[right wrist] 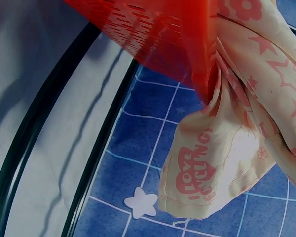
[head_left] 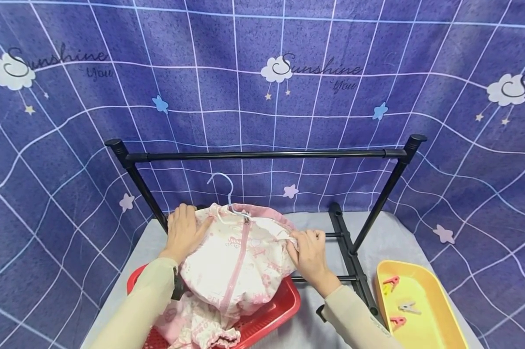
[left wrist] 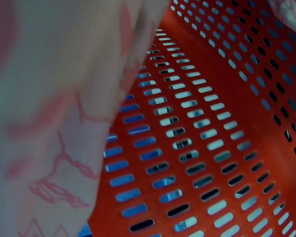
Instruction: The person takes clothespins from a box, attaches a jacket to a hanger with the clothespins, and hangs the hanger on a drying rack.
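Observation:
A white jacket with pink prints and a pink zipper [head_left: 238, 261] is spread upright above a red basket [head_left: 284, 310]. The hook of a pale blue hanger [head_left: 231, 186] sticks up out of its collar. On the jacket's left shoulder, my left hand [head_left: 184, 235] grips the edge with the thumb over the front. My right hand [head_left: 310, 254] pinches the cloth at the right shoulder. A sleeve [right wrist: 202, 163] hangs down beside the basket in the right wrist view. Close cloth [left wrist: 49, 123] fills the left of the left wrist view; neither hand's fingers show there.
Behind the jacket stands a black rack with a horizontal bar [head_left: 262, 155]. More pink and white clothing [head_left: 193, 320] lies in the basket. At the right, a yellow tray [head_left: 437, 300] holds several clothespins [head_left: 408, 308]. A blue patterned curtain [head_left: 332, 116] hangs behind.

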Demonstrator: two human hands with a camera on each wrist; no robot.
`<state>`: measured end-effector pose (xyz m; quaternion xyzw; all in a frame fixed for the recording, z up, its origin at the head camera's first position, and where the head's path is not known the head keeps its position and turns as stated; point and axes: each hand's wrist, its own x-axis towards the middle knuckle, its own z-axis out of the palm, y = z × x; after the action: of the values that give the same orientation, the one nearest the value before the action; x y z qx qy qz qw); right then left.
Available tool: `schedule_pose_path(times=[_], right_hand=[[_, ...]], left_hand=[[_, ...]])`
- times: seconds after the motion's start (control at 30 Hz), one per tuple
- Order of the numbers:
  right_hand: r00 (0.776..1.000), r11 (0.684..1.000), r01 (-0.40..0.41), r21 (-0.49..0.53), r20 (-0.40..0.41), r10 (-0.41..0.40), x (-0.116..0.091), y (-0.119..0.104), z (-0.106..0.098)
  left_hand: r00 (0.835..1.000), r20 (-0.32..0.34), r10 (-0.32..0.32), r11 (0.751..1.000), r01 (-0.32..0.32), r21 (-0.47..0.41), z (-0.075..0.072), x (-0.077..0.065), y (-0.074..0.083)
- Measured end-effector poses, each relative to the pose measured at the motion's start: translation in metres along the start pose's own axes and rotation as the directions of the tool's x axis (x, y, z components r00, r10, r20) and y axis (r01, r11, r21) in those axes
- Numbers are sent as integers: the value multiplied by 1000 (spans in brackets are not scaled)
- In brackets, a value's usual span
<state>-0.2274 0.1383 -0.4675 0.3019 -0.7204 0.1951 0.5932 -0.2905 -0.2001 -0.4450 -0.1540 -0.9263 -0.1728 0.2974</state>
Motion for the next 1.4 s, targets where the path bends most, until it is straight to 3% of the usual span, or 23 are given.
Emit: schedule_pose_path(times=[0.5,0.83,1.4], right_hand=[[1000,999,17,-29,-11,-17,0,2,-4],[999,999,32,-34,-35,-33,0,6,-5],[998,998,54,-34,-41,-56,-1,11,-10]], left_hand=[[1000,-10,-13,1000,13,27,0,-4,2],[998,-56,7,1000,-6,8,-3,-6,4],[999,-38,-1,1000,1,4,-3,-11,9]])
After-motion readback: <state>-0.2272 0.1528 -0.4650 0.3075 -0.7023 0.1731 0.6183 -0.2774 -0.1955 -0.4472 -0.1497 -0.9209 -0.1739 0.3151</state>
